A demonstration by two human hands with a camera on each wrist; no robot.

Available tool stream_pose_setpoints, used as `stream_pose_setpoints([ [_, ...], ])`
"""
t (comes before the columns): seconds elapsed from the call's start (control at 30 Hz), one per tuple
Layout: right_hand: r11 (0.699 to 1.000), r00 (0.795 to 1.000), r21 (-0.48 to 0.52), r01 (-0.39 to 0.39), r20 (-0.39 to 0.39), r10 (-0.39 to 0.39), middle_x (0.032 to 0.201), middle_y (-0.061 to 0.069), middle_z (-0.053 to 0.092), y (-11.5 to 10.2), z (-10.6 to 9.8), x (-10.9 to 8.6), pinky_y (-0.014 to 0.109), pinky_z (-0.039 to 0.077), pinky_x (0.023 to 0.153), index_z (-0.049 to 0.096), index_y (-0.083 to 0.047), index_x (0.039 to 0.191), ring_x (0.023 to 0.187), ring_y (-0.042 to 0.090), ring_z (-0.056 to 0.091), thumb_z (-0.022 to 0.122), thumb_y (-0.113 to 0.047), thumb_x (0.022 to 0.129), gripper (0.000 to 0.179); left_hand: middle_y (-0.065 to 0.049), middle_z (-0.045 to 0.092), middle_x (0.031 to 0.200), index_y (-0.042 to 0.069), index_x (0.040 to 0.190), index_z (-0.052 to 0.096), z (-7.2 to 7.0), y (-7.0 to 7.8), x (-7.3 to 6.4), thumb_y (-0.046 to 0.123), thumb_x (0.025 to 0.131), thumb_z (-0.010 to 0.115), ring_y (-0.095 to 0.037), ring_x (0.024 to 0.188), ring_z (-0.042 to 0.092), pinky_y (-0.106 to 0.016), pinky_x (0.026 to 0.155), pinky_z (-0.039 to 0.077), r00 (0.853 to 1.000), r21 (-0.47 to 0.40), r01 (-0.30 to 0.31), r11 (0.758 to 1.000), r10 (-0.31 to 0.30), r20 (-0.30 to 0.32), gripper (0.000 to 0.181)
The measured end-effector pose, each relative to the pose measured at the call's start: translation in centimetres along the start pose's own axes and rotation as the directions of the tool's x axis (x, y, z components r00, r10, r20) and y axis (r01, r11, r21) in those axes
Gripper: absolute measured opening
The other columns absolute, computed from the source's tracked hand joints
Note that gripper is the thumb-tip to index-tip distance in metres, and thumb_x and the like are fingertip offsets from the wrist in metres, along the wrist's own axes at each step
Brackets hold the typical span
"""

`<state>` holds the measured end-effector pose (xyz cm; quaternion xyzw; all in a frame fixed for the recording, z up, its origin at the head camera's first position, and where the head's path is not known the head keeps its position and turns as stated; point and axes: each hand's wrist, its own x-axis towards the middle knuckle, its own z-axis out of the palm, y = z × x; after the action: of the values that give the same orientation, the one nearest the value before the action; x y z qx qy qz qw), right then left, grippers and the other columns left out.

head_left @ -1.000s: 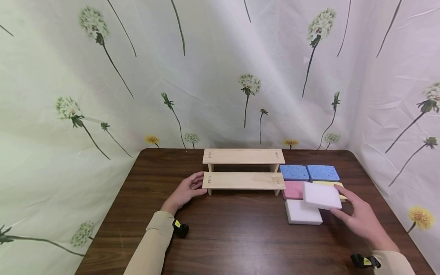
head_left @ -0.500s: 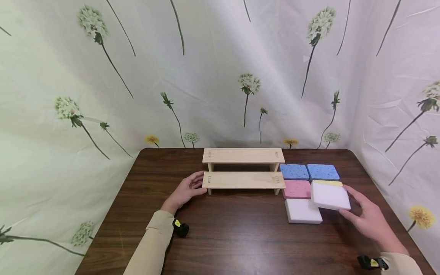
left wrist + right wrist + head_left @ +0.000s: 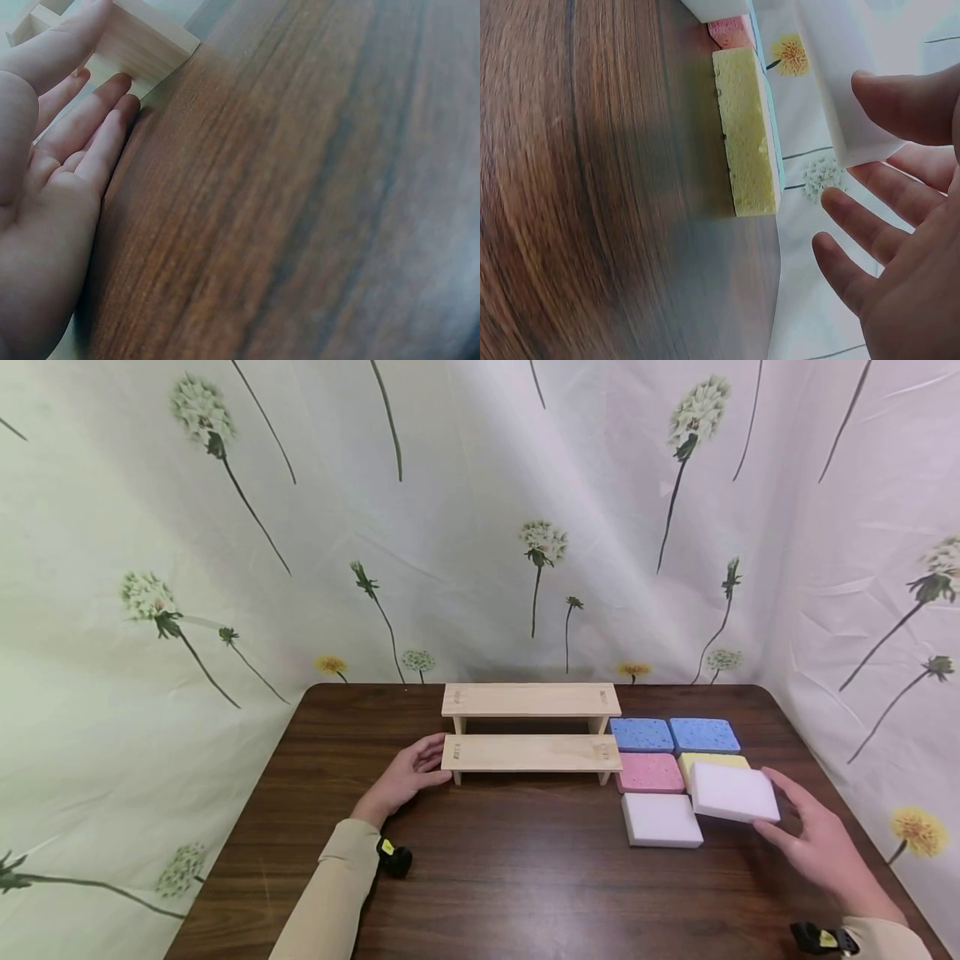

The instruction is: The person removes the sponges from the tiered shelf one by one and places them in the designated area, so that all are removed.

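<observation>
A white sponge block (image 3: 733, 792) is held by its right end between the thumb and fingers of my right hand (image 3: 821, 843). In the right wrist view this block (image 3: 836, 67) hangs above the table, with the yellow sponge (image 3: 744, 135) lying below it. A second white sponge block (image 3: 662, 821) lies flat to its left on the table. My left hand (image 3: 405, 777) rests at the left end of a two-tier wooden shelf (image 3: 528, 753). The left wrist view shows its fingers extended against the shelf's side panel (image 3: 142, 45).
Two blue sponges, the left one (image 3: 642, 735) and the right one (image 3: 705, 736), lie behind a pink sponge (image 3: 650, 773) and the yellow one, right of the shelf. A flower-printed curtain (image 3: 480, 527) hangs behind the dark wooden table (image 3: 495, 877).
My right hand has carried the white sponge block rightward, away from over the pink sponge and the other white block. My left hand and the shelf have stayed put.
</observation>
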<state>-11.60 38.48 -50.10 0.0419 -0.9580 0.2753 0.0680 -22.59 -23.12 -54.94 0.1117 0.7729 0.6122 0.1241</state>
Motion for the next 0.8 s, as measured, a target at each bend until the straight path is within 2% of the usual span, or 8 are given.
stream_pose_setpoints([
  [0.3,0.999,0.999,0.004,-0.034,0.018,0.034,0.152,0.042,0.038,0.8,-0.5,-0.3,0.074,0.045,0.093,0.029,0.003,0.162,0.127,0.064,0.044,0.078,-0.012,0.095,0.084,-0.027,0.046,0.158,0.0,0.16,0.036,0.0,0.0,0.1,0.01,0.095,0.079,-0.04,0.148,0.044,-0.049,0.123,0.038,1.0,-0.001,0.008,1.0,-0.008,0.004,0.079],
  [0.57,0.999,1.0,0.037,0.027,0.013,-0.027,0.15,0.043,0.04,1.7,-0.6,-0.6,0.074,0.044,0.092,0.032,0.005,0.16,0.127,0.064,0.044,0.077,-0.007,0.094,0.08,-0.026,0.046,0.158,0.0,0.161,0.035,0.0,-0.1,0.1,0.01,0.095,0.079,-0.039,0.148,0.044,-0.048,0.122,0.039,1.0,0.003,0.008,1.0,-0.008,0.003,0.079],
  [0.63,0.999,0.999,0.036,0.033,0.017,-0.034,0.148,0.042,0.043,1.9,-0.6,-0.7,0.065,0.048,0.091,0.034,0.004,0.159,0.125,0.062,0.048,0.077,-0.008,0.094,0.079,-0.026,0.046,0.158,0.001,0.161,0.035,0.0,-0.1,0.1,0.011,0.095,0.079,-0.039,0.148,0.044,-0.047,0.122,0.039,1.0,0.007,0.007,1.0,-0.007,0.003,0.08],
  [0.7,0.999,0.999,0.036,0.032,0.025,-0.033,0.147,0.041,0.045,2.1,-0.6,-0.8,0.046,0.05,0.09,0.035,0.003,0.159,0.121,0.06,0.053,0.078,-0.011,0.094,0.079,-0.026,0.046,0.158,0.001,0.161,0.035,0.0,0.0,0.0,0.012,0.095,0.08,-0.039,0.148,0.044,-0.047,0.122,0.039,1.0,0.007,0.006,1.0,-0.006,0.004,0.08],
  [0.8,0.999,0.999,0.029,0.018,0.042,-0.019,0.145,0.039,0.049,2.4,-0.5,-0.9,0.024,0.042,0.078,0.038,0.002,0.158,0.115,0.055,0.059,0.079,-0.015,0.094,0.078,-0.026,0.046,0.158,0.001,0.161,0.035,0.0,0.0,0.0,0.012,0.095,0.08,-0.039,0.148,0.044,-0.048,0.122,0.039,1.0,0.002,0.006,1.0,-0.006,0.006,0.081],
])
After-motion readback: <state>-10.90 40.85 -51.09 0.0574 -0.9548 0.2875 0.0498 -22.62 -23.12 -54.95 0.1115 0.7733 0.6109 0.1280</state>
